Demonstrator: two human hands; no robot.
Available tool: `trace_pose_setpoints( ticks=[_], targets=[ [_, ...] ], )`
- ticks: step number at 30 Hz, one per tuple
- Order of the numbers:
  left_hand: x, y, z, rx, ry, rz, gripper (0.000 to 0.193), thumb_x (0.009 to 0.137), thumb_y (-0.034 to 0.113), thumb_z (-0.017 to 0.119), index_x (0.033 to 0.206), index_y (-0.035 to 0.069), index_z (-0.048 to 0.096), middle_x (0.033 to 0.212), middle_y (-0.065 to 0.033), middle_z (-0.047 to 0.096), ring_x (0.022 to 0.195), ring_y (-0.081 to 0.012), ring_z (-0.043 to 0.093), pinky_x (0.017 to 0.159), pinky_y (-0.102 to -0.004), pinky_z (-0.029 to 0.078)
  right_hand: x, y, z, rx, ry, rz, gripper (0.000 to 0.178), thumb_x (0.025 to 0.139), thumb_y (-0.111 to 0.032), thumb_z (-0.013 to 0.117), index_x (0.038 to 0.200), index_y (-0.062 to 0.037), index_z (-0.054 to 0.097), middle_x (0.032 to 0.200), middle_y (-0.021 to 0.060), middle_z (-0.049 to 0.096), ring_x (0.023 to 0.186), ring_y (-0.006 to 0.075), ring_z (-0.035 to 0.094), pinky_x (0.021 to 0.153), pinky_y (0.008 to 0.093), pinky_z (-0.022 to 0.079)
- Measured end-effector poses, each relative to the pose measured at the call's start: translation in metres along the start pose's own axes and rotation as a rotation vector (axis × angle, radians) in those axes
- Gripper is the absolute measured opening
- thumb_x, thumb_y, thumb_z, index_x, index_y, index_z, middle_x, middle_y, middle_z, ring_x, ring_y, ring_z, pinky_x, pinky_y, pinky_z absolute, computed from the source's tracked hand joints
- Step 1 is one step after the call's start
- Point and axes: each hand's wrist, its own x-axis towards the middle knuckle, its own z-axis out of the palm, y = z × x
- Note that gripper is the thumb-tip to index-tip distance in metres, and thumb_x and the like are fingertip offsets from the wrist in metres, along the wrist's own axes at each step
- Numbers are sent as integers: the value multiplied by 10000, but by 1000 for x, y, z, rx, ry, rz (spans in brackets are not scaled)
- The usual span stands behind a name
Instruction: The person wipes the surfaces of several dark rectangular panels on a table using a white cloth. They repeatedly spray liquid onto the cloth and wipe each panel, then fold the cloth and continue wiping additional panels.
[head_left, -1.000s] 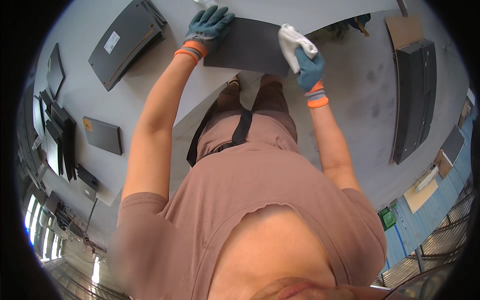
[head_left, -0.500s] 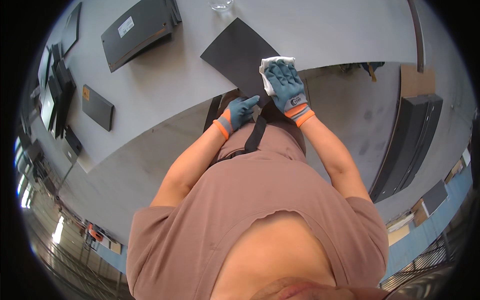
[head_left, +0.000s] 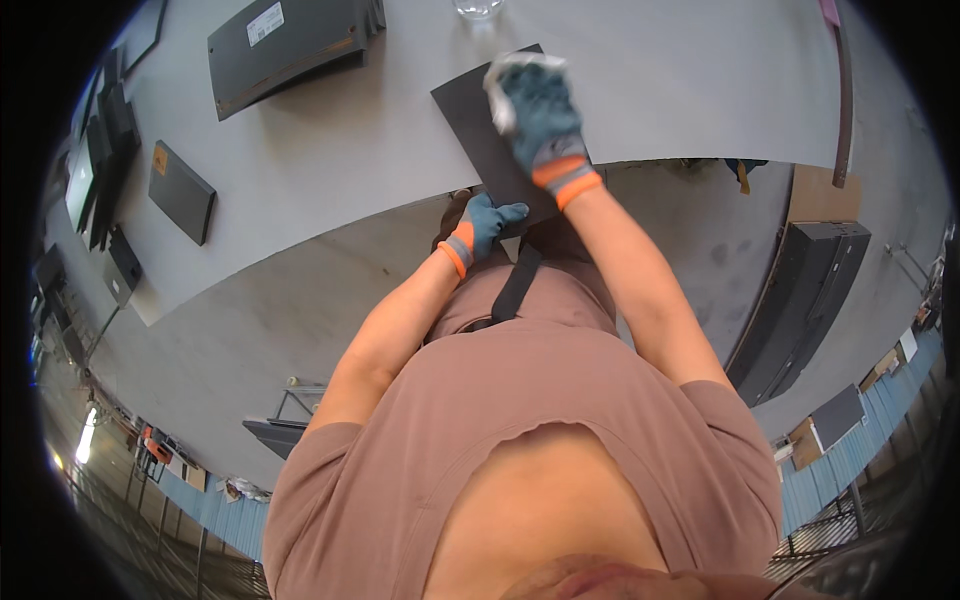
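A dark grey flat panel (head_left: 468, 115) lies on the light grey table, its near end jutting past the table's edge towards my body. My left hand (head_left: 488, 224), in a blue-grey glove with an orange cuff, grips that near end, thumb on top. On the panel's far part, my gloved right hand (head_left: 541, 112) presses a folded white cloth (head_left: 497, 100). Motion blurs the right fingers, and the hand hides much of the cloth and the panel's right side.
A stack of dark panels (head_left: 290, 60) with a white label sits at the far left of the table (head_left: 690, 90). A clear glass vessel (head_left: 478, 8) stands beyond my panel. One smaller dark panel (head_left: 183, 195) lies left. Long dark boxes (head_left: 800, 300) rest on the right.
My right hand has slid the cloth away from me and leftward, from the panel's right edge to its far end. My left hand keeps hold of the near end.
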Motion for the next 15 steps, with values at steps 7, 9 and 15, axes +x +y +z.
trace_pose_setpoints(
  ticks=[7, 9, 15],
  targets=[
    [20, -19, -30, 601, -193, 33, 431, 897, 143, 743, 1312, 75, 651, 1323, -66, 643, 1212, -221, 598, 1020, -363, 491, 25, -77, 8, -2, -146, -54, 469, 917, -275, 601, 1359, -118, 599, 1367, 124, 591, 1333, 317, 531, 1180, 483, 369],
    [24, -28, -39, 915, -201, 116, 554, 879, 233, 743, 1403, 113, 607, 1472, -93, 553, 1355, -252, 506, 1131, -373, 403, 0, -100, 31, 161, -57, -284, 507, 944, -276, 582, 1434, -144, 579, 1460, 77, 585, 1367, 255, 542, 1190, 454, 373],
    [11, -12, -22, 244, -33, 83, 312, 902, 116, 756, 1196, 35, 687, 1156, -83, 715, 1014, -195, 687, 843, -361, 574, 14, -31, 22, 2, 119, -433, 515, 935, -241, 605, 1450, -231, 602, 1511, 39, 578, 1418, 236, 525, 1169, 431, 413]
  ],
)
